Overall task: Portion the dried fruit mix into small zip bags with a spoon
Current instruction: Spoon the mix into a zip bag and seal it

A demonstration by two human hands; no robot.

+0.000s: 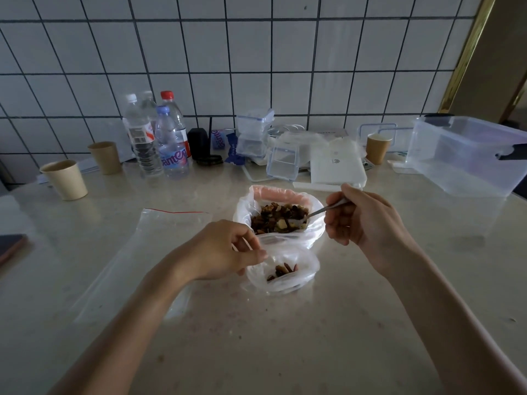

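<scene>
Beige stone-look table (370, 323) carries everything, and the big bag of dried fruit mix (281, 216), standing open near the middle, serves as the landmark. Far left of that bag, a dark flat object (10, 246) lies at the table's edge, and two paper cups (66, 179) (105, 157) stand further back toward the tiled wall (256, 52). Left of the bag and behind it, a cluster of water bottles (159, 138) stands by the wall. Just left of the bag, an empty clear zip bag (148, 252) with a red strip lies flat. Just in front of the bag, the left hand (225, 249) pinches the rim of a small zip bag (282, 270), holding its mouth open; a few pieces of fruit sit inside it. The small bag touches the front of the big one. Behind the bag, clear lidded containers (253, 135) and white packets are piled together. Just right of the bag, the right hand (368, 220) grips a metal spoon (313, 213) whose bowl is down in the mix. Behind that and to the right stands a third paper cup (377, 148), and far right of the bag sits a large clear storage box (470, 155).
</scene>
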